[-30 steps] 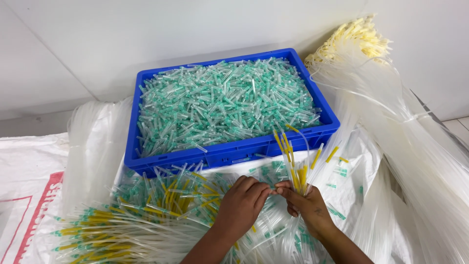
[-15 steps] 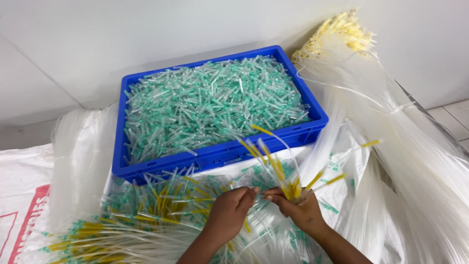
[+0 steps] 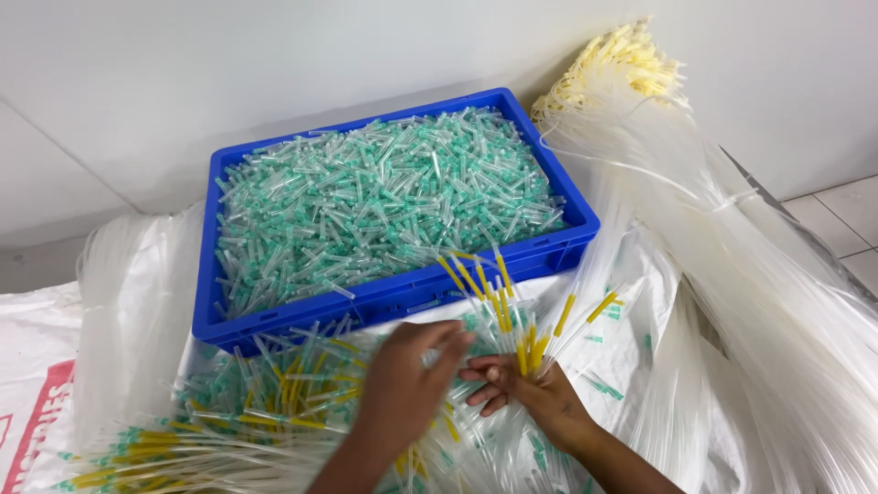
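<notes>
My right hand (image 3: 526, 393) grips a fanned bunch of clear thin tubes with yellow tips (image 3: 503, 306), held upright just in front of the blue crate (image 3: 402, 297). My left hand (image 3: 407, 389) hovers beside it, blurred, fingers spread, close to the bunch and over a loose heap of yellow and green tipped tubes (image 3: 256, 402). The crate is filled with small clear caps with green ends (image 3: 384, 197).
A large sheaf of long clear tubes (image 3: 732, 274) with pale yellow ends (image 3: 622, 64) lies at the right, leaning to the wall. Clear plastic sheeting (image 3: 128, 311) and a white woven sack (image 3: 37, 384) cover the surface at left. Floor tiles show at far right.
The bunch in my right hand has fanned out and shifted slightly right. My left hand has come off the bunch and opened. The view has shifted a little.
</notes>
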